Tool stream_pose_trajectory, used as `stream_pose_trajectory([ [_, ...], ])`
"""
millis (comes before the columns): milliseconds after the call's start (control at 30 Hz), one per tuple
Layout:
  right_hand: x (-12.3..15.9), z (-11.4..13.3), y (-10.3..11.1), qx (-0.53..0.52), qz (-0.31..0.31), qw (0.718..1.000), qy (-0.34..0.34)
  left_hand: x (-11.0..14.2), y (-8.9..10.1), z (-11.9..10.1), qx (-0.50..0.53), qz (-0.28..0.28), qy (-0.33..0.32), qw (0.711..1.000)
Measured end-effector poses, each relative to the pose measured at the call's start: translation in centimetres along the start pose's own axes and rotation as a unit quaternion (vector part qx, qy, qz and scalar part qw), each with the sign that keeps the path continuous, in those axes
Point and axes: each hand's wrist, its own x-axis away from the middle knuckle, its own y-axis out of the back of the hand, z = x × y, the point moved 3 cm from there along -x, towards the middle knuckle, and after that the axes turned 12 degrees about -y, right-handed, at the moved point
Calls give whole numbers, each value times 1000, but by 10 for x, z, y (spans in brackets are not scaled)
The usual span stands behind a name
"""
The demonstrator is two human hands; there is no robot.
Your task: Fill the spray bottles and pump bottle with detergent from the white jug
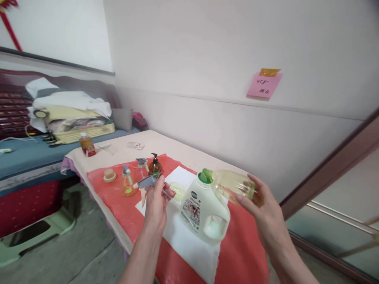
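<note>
My left hand [158, 199] is closed around a grey spray trigger head [147, 182], its tube pointing down to the right. In my right hand [262, 205] is a clear yellowish bottle [231, 183], tipped nearly flat with its neck end at the mouth of a detergent jug [204, 213]. Something green [205, 175] sits in the jug's opening; whether the bottle touches it I cannot tell. The pale jug stands upright on a white cloth [189, 248]. Behind it, partly hidden, is a shallow translucent green dish [177, 191].
Two spray bottles, an orange-tinted one [128, 185] and a clear one [142, 167], stand with a dark pump bottle [154, 165] on the red sheet [239, 244]. Nearby lies a round brush [109, 175]. An amber bottle [87, 146] stands at the table's far left. A wall [213, 130] borders the table.
</note>
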Motion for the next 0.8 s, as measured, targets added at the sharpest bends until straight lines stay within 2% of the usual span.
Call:
stream_pose_trajectory([
  [167,16,-53,3,-133,11,988,-82,2,-4,4,-19,11,5,1000],
  [300,22,-82,4,-185,60,974,-118,6,-8,10,-28,14,14,999],
  [467,25,-90,12,-158,87,975,-127,-1,-4,9,-82,34,-29,996],
  [600,25,-92,19,-103,106,982,-121,-21,17,0,-190,32,-81,978],
  [700,24,-95,22,-57,140,982,-114,-35,35,0,-255,23,-54,965],
  [800,27,-92,24,-27,142,984,-101,-43,45,7,-302,37,-16,952],
])
